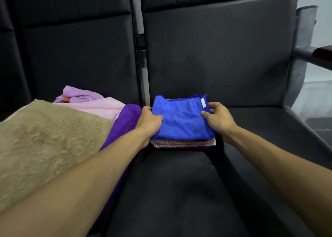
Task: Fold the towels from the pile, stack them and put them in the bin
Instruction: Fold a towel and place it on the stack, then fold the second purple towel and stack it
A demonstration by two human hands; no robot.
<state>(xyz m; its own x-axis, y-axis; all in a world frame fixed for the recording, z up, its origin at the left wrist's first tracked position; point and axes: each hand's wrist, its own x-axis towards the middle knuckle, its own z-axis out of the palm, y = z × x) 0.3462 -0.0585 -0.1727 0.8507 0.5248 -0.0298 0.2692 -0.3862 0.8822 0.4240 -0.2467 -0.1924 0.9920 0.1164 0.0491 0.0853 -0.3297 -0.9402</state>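
1. Unfolded pile at 9 o'clock on the left seat: tan towel [48, 139] on top, pink towel [100, 105] and lilac towel [79, 93] behind it, purple towel [124, 121] along its right edge.
2. Left hand [150, 120] grasps the left edge of the blue towel [181, 118], thumb on top.
3. Blue towel, folded, lies on top of a stack at centre of the right seat [179, 182]; a speckled maroon towel [183, 143] shows beneath.
4. Right hand [218, 118] pinches the blue towel's right edge, at 3 o'clock, by its white tag [203, 103].
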